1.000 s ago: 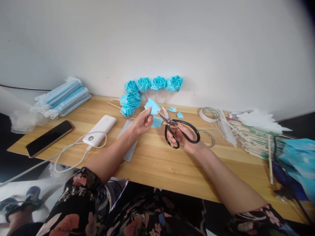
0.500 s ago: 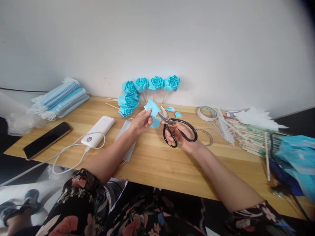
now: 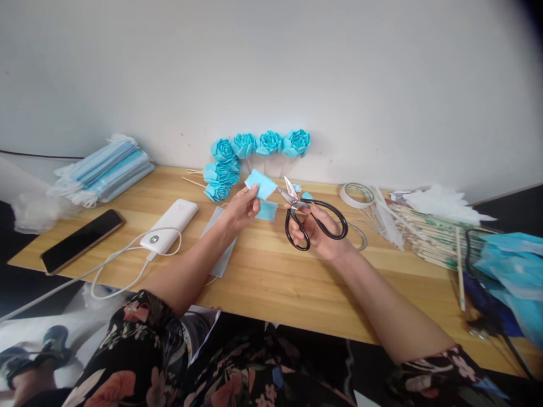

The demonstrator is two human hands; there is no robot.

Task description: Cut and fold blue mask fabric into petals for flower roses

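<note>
Between the thumb and fingers of my left hand [image 3: 242, 208] is a light blue piece of fabric [image 3: 262, 184], held up above the table. My right hand [image 3: 319, 233] grips black-handled scissors [image 3: 292, 199] through their loops. The blades stand apart, with the lower tip close to the fabric's right edge; I cannot tell if they touch. Another blue piece [image 3: 267, 211] lies on the table just below. Small blue scraps [image 3: 306, 196] are partly hidden behind the scissors. A face mask [image 3: 223, 257] lies flat under my left forearm.
Several blue fabric flowers [image 3: 270, 143] on sticks rest at the wall. Stacked face masks [image 3: 108, 169], a phone [image 3: 82, 242] and a cabled white power bank [image 3: 169, 226] occupy the left. Rightward are a tape roll [image 3: 356, 195], sticks [image 3: 428, 240] and blue fabric [image 3: 515, 265].
The scissors have shifted slightly right, off the held fabric. That fabric now shows as a flatter, straighter-edged rectangle in my left hand, turned from its earlier angle.
</note>
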